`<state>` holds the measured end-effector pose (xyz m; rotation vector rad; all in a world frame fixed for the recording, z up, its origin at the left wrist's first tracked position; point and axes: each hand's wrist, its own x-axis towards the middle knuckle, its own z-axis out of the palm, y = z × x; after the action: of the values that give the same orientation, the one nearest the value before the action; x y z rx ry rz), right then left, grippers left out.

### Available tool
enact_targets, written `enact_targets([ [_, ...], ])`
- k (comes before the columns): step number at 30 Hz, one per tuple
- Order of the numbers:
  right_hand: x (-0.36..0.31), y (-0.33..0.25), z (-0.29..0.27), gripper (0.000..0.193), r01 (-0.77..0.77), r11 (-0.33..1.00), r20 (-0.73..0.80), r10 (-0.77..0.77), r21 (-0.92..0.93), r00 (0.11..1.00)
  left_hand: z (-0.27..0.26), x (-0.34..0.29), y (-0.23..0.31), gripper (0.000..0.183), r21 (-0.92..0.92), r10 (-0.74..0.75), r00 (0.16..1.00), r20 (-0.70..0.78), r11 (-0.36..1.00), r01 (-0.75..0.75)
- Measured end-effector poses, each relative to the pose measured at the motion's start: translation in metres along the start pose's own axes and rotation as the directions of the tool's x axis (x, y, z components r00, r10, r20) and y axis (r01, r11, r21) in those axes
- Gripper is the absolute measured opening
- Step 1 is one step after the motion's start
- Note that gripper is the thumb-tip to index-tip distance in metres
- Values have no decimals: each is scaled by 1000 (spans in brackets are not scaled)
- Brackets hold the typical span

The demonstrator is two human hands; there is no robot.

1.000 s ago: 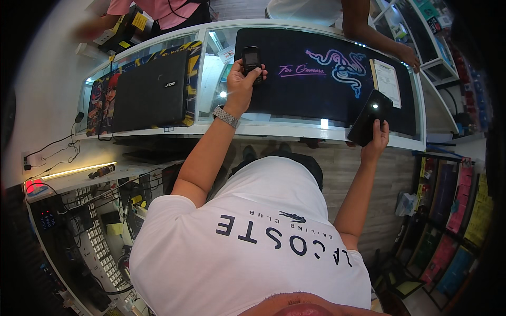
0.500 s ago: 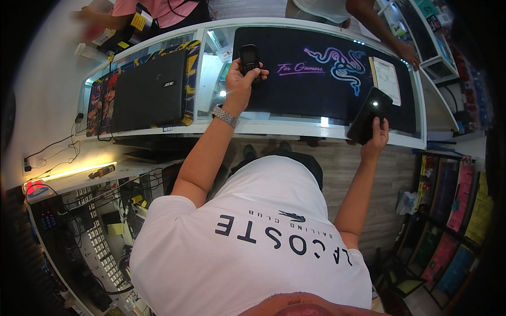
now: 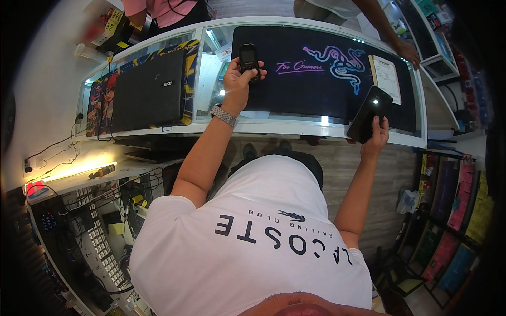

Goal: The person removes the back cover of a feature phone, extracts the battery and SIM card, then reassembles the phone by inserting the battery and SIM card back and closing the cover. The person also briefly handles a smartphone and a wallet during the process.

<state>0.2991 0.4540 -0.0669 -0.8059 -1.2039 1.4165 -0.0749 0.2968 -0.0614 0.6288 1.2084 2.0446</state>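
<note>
My left hand (image 3: 238, 84) grips a small black keypad phone (image 3: 247, 56), its thumb lying over the keys. The phone is above the dark desk mat (image 3: 295, 92) on the glass counter. On the right, my right hand (image 3: 377, 136) holds a large black smartphone (image 3: 369, 113) tilted by its lower right edge. A bright light reflects off its glossy face. Just beyond that smartphone lies a clipboard with a white paper (image 3: 386, 80) on the mat. A metal-banded wristwatch (image 3: 224, 115) is on my left wrist.
A closed black laptop (image 3: 150, 89) rests on a colourful mat at the counter's left. Beyond the counter are a person in pink (image 3: 158, 16) and another person's hand (image 3: 407, 53) at the far right edge. A cluttered workbench (image 3: 68, 184) with cables stands behind left.
Both phones stay in my hands, with barely any shift. The person in pink at the far left has drawn an arm in toward the body.
</note>
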Motion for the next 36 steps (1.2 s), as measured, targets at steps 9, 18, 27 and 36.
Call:
enact_targets([
  [9,-1,0,1,20,4,1000,-12,-4,-21,1000,-7,3,-5,35,-24,-14,1000,23,1000,14],
  [18,0,0,1,18,16,1000,-15,-16,-15,1000,2,2,2,40,-130,-43,999,22,990,46],
  [27,-2,-2,3,18,-8,999,-4,8,-35,1000,-2,3,1,40,-133,-44,998,44,990,50],
  [36,0,0,0,18,-13,999,7,14,-42,1000,-6,3,-5,40,-53,-16,999,37,998,18],
])
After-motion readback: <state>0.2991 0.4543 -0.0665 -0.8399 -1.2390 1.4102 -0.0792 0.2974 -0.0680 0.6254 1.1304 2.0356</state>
